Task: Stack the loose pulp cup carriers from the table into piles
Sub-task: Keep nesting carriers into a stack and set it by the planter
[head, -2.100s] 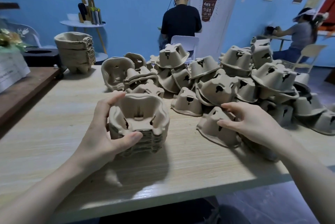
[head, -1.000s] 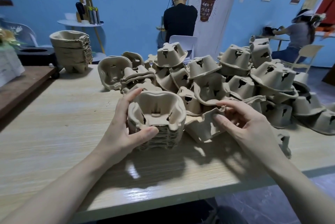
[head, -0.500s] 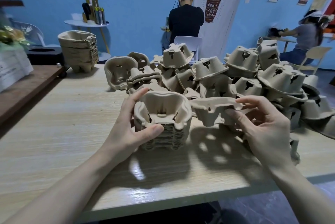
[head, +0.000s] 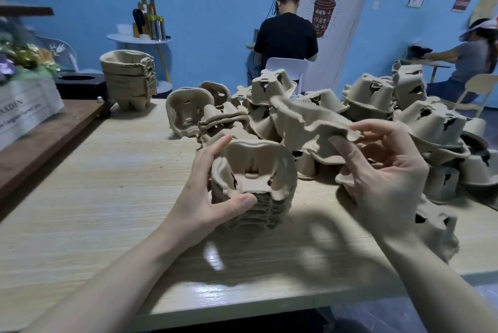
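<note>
On the table [head: 80, 198], both of my hands are busy with pulp carriers.

My left hand [head: 204, 198] grips the small pile [head: 256, 192] of nested carriers that stands on the table near its front edge, thumb curled against the near side and fingers wrapped round the far left side, the top carrier's cups facing up. My right hand [head: 382, 179] pinches one loose carrier [head: 310, 122] by its rim between thumb and fingertips, holding it in the air just above and to the right of the pile, clear of it and tilted (its underside partly towards me). Behind them the heap of loose carriers [head: 377, 106] spreads across the right half of the table, most lying upside down. At the far left corner stands a taller finished pile [head: 129, 77].
</note>
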Motion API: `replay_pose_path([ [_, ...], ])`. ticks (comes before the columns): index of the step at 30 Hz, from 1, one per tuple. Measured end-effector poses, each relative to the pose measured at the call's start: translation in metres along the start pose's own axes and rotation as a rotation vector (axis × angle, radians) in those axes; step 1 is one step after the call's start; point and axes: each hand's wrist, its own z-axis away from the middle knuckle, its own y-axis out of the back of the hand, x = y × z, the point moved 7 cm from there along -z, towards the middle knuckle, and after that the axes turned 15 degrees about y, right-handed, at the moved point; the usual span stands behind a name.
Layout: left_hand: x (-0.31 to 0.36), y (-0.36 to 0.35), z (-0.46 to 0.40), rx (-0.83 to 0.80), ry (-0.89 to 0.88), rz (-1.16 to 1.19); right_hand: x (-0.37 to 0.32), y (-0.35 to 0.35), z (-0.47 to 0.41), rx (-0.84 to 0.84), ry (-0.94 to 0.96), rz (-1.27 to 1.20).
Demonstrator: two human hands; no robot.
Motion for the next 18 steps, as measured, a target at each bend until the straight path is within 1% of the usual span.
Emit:
replay_pose_path([
  [2,-0.001,-0.001,0.0,-0.008,0.006,0.004,-0.007,-0.01,-0.003,-0.032,0.054,-0.008],
  [5,-0.003,0.0,-0.001,-0.005,0.023,0.034,-0.013,-0.028,0.003,-0.199,0.122,0.041],
  [7,-0.004,-0.001,-0.002,-0.02,0.047,0.073,-0.017,-0.034,0.009,-0.286,0.195,0.128],
  [9,-0.005,-0.002,-0.002,-0.034,0.056,0.083,-0.023,-0.037,0.014,-0.337,0.285,0.199],
  [12,-0.005,-0.001,-0.002,-0.019,0.067,0.078,-0.027,-0.041,0.021,-0.423,0.365,0.21],
  [14,-0.005,-0.001,-0.002,-0.013,0.069,0.087,-0.026,-0.041,0.024,-0.454,0.385,0.234],
  [18,-0.005,-0.003,-0.003,-0.033,0.072,0.129,-0.021,-0.034,0.026,-0.462,0.373,0.261],
])
